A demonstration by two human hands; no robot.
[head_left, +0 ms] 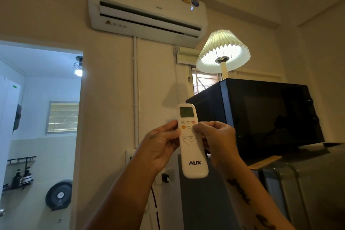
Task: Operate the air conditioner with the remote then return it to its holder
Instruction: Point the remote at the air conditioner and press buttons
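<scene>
A white AUX remote (194,162) stands upright in front of me, its small screen at the top facing me. My left hand (160,144) grips its left side with the thumb near the upper buttons. My right hand (218,140) holds the right side, thumb resting on the button area. High on the wall above hangs the white AUX air conditioner (147,11), its front flap open and a small light showing at its right end. No remote holder is visible.
A black microwave (261,115) sits on a grey fridge (289,183) at right, with a lit pleated lamp (223,52) on top. A wall socket with a plug (166,176) is below the remote. An open doorway (41,117) at left leads to a bathroom.
</scene>
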